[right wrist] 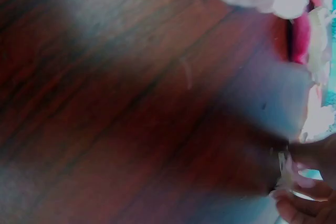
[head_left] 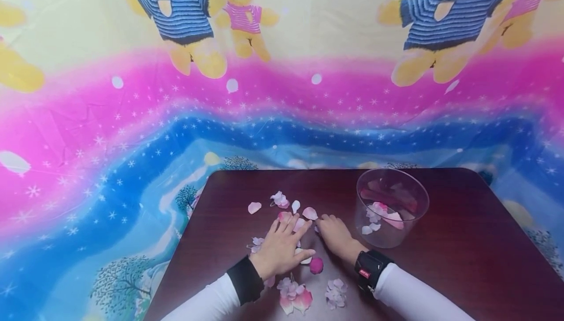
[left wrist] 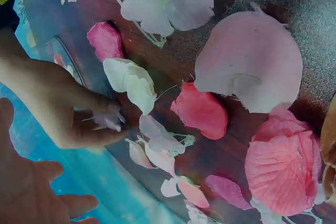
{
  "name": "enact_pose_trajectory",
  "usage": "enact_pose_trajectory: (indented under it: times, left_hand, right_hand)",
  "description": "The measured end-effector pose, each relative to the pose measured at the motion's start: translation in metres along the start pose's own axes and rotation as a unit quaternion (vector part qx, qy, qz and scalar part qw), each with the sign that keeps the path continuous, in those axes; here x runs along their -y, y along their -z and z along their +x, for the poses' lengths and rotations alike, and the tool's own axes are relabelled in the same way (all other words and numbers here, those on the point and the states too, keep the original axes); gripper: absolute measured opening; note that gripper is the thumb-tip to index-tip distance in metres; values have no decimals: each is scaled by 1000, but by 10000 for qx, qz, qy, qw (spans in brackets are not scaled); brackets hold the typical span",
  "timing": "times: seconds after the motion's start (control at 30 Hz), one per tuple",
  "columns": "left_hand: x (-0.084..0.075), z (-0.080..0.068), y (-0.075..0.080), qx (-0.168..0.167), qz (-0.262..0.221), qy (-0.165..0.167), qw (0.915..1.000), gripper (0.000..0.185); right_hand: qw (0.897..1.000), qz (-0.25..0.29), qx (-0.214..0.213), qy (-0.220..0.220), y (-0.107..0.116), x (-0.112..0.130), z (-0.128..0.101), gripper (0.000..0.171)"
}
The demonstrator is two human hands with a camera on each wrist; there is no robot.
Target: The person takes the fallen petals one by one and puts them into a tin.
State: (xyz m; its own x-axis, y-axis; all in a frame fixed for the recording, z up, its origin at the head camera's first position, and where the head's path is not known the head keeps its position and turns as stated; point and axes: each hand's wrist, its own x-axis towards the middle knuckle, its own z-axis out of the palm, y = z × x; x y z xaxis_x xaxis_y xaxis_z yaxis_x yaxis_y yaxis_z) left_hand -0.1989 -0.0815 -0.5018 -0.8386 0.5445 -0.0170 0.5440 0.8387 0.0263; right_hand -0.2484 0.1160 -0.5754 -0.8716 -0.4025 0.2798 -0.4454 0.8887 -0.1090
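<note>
My left hand [head_left: 282, 246] hovers with fingers spread over scattered petals on the dark table; in the left wrist view its fingers [left wrist: 47, 182] look straight. Just to its right, my right hand [head_left: 337, 235] pinches a small pale pink flower [left wrist: 107, 120] between thumb and fingers. The right wrist view shows this flower [right wrist: 286, 174] at the fingertips, close over the wood. Beneath and around the left hand lie a magenta petal [head_left: 316, 265], a cream petal [left wrist: 131, 82], a red-pink petal [left wrist: 200, 111] and a large pale pink petal [left wrist: 249, 59].
A clear round tub [head_left: 392, 240] with several petals inside stands right of my right hand. Pale flower clusters [head_left: 336, 293] and pink-edged petals [head_left: 301, 301] lie nearer me. Farther back are a single petal [head_left: 254, 207] and another cluster [head_left: 279, 198]. A printed cloth [head_left: 282, 135] hangs behind the table.
</note>
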Motion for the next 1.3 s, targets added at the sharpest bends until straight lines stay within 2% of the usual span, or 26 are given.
enact_pose_trajectory:
  times: [0.07,0.3,0.63,0.83,1.03,1.3]
  left_hand:
    - [-1,0,-1,53,-4,14,10000,76]
    - [-2,-3,-3,53,-154,-15,9999,75]
    - [-3,-5,-2,-67,-123,-104,9998,74]
    - [-4,-4,3,-119,-62,-75,9999,76]
    - [-3,-4,11,-131,63,14,9999,77]
    - [3,-7,31,-656,240,-70,9975,77]
  right_hand:
    - [9999,-53,-117,-27,-3,-1,0,5]
    - [9992,264,-267,-168,-6,-5,-2,14]
    - [9989,349,-180,-266,2,-6,-1,15]
    - [9977,458,-348,-366,19,-3,5,13]
    - [9954,796,-403,-347,43,2,9,12]
    - [9931,937,-668,-247,78,9,6,20]
